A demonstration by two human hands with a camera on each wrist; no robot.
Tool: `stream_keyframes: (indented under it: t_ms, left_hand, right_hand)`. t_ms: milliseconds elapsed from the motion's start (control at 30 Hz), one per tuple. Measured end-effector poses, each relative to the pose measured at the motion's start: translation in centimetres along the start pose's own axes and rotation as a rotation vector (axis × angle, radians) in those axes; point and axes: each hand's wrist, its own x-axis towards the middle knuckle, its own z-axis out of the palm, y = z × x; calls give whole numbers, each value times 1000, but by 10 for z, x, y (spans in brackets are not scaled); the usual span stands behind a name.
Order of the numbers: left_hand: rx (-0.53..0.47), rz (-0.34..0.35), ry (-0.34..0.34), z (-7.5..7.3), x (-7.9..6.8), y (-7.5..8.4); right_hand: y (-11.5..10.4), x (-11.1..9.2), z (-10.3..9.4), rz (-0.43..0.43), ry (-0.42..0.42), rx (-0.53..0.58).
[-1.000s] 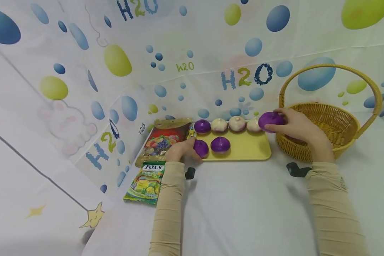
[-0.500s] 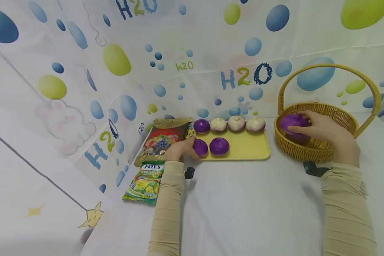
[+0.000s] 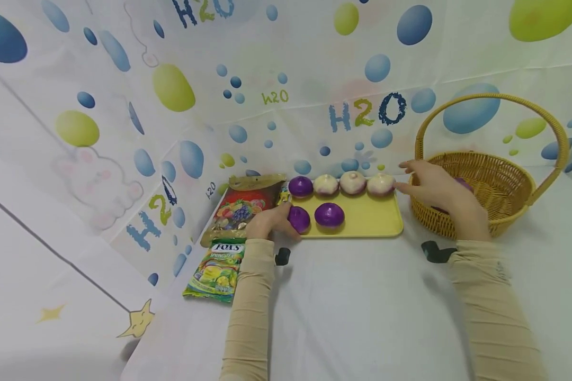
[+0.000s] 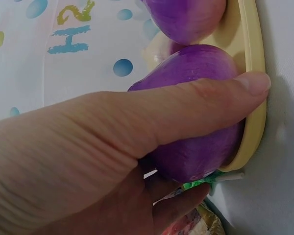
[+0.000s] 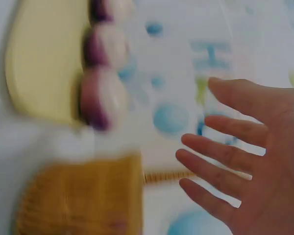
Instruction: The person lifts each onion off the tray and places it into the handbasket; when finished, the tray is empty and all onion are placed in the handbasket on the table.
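Observation:
At the left end of a yellow tray, my left hand curves round a purple onion. In the left wrist view the thumb lies across this onion, its tip at the tray rim, with the fingers on the other side. A second purple onion sits beside it. Along the back stand another purple onion and three white-and-purple bulbs. My right hand, fingers spread and holding nothing, is between the tray and a wicker basket. A purple onion partly shows in the basket.
The basket's tall handle arches over it at the right. A red-and-gold fruit packet lies left of the tray, with a green candy bag in front. A printed sheet hangs close behind.
My right hand carried a purple onion into the basket, let go of it there and came back left towards the tray. My left hand has stayed in place.

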Motion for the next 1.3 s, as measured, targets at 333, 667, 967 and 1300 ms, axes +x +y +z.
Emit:
stream_keyframes:
  t_ms: [333,667,967,1300]
  left_hand:
    - [-12,3,15,0,-2,0]
    - [-5,-44,11,2,-2,-2]
    - [3,-34,6,2,0,-3]
    - [-6,-44,-1,0,0,-1]
  right_hand:
    - [-62,41,93,-182,-62,66]
    - [-63,50,146,-112,-30,197]
    - [-62,46,132,-79,0,227]
    - [-29,33,58,73,89,290]
